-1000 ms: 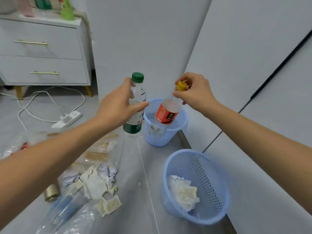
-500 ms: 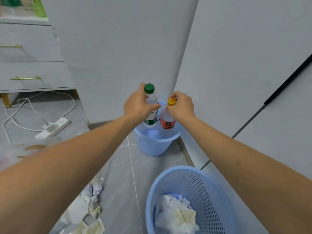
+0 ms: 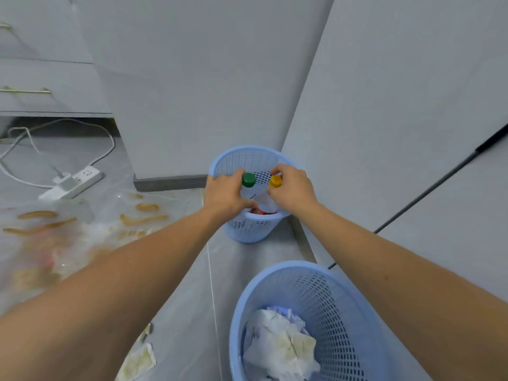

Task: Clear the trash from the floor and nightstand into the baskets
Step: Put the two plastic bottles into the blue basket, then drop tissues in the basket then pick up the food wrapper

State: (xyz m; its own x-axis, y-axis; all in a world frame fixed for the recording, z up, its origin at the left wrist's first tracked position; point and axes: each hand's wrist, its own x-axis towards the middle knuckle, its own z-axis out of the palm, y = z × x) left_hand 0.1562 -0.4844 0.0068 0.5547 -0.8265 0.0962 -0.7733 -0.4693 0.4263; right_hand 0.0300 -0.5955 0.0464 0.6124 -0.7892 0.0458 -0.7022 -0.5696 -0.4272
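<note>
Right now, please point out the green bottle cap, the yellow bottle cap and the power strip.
green bottle cap (image 3: 248,179): head view, on the cap's top.
yellow bottle cap (image 3: 275,181): head view, on the cap's side.
power strip (image 3: 72,182): head view, on its white body on the floor.

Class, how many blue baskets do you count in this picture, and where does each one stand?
2. The far basket stands on the floor in the wall corner, under both hands. The near basket stands closer, bottom right, holding crumpled paper. No others show.

far basket (image 3: 248,158) walled in behind, bare floor (image 3: 176,284) in front
</note>
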